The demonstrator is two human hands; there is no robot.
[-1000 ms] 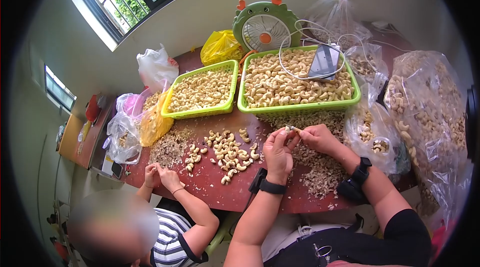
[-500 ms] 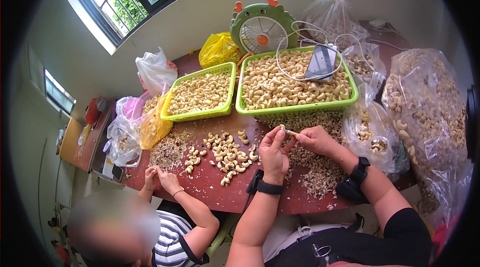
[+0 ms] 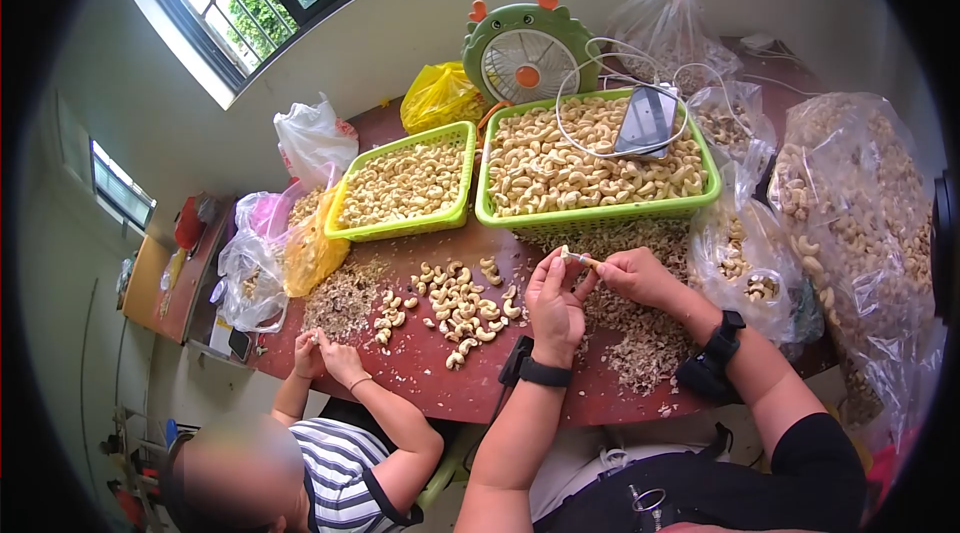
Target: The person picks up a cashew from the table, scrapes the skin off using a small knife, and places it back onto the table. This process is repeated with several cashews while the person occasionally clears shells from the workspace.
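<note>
My left hand (image 3: 556, 311) is closed, pinching a cashew (image 3: 564, 252) between thumb and fingertips. In my right hand (image 3: 640, 279) is a small knife (image 3: 587, 261) with a light brown handle, its metal tip at the cashew. Both hands are above the red table, in front of the larger green basket (image 3: 600, 216) full of cashews. A heap of peeled skin scraps (image 3: 645, 353) lies beneath and beside my right hand. Left of my hands, loose cashews (image 3: 460, 301) are spread on the table.
Another person's hands (image 3: 328, 356) are at work at the left. A smaller basket (image 3: 400, 226) of cashews, a green fan (image 3: 525, 58) and a phone (image 3: 645, 123) with a white cable are behind. Clear bags of cashews (image 3: 855, 203) line the right side.
The view has shifted slightly. My hands keep the cashew and the knife in nearly the same place. The other person's head has moved a little right and down.
</note>
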